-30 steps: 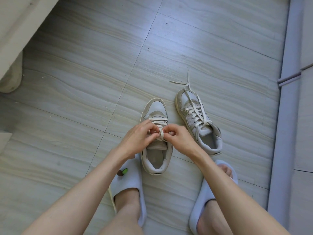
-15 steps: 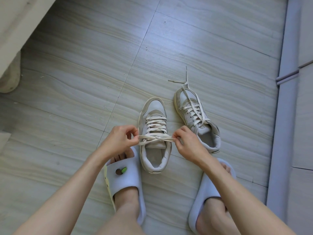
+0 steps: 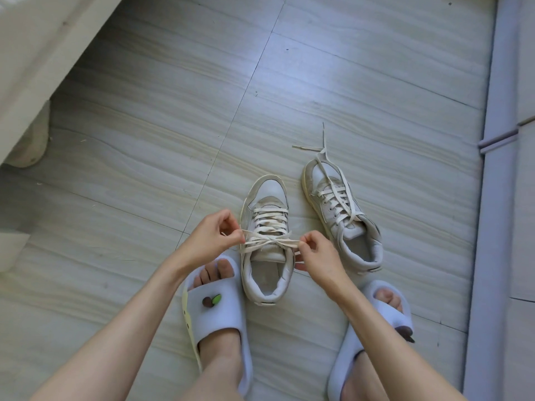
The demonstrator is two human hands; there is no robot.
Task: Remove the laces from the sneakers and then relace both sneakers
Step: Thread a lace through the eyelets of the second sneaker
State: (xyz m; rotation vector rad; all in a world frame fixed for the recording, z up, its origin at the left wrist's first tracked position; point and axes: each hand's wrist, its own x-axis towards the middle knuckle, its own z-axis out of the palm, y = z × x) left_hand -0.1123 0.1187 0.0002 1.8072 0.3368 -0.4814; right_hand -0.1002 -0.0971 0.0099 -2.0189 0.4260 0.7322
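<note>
Pinching lace (image 3: 270,241) taut, both hands (image 3: 212,237), knot seemingly tied

Lace ends (image 3: 299,243) hidden in right hand's (image 3: 318,256) grip; both forearms cut off at bottom.

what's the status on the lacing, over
Left hand and right hand each pinching lace, pulled taut across near sneaker. Far sneaker laced, ends loose. Nothing obstructing.

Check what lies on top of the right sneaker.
Loose lace crosses the right sneaker, its ends trailing past the toe onto the floor. Untied; inside looks empty, though the depths are shadowed.
</note>
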